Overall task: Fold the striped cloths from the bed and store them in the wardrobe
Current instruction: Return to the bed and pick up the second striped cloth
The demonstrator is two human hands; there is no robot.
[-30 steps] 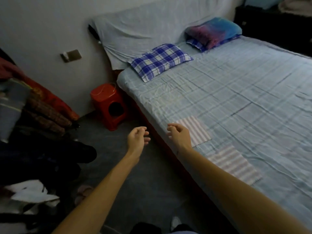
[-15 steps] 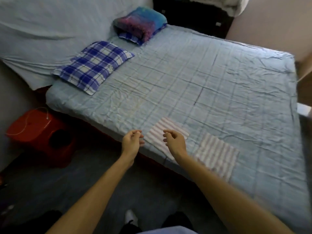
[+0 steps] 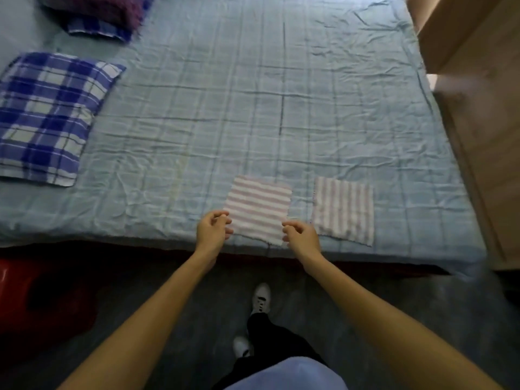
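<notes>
Bedding in pale blue check covers the bed, which fills the head view, our only one. Two striped cloths lie flat near its front edge. The left striped cloth has pink and white bands running across. The right striped cloth sits just beside it, its bands running away from us.

Our left hand is at the left cloth's near left corner and our right hand is at its near right corner. Both have their fingers half-curled with the thumb apart from them, and they hold nothing that we can see. The fingertips are right at the hem.

We judge the step to be taking up this first cloth to fold it. To do that well, we should:
- pinch both near corners evenly;
- carry them straight over to the far corners so the stripes line up;
- smooth the crease flat on the sheet before halving again;
- keep clear of the neighbouring cloth so it is not dragged.

A blue checked pillow lies well to the left. A wooden cabinet, possibly the wardrobe, stands at the right.

We can read no brand, label or writing anywhere.
</notes>
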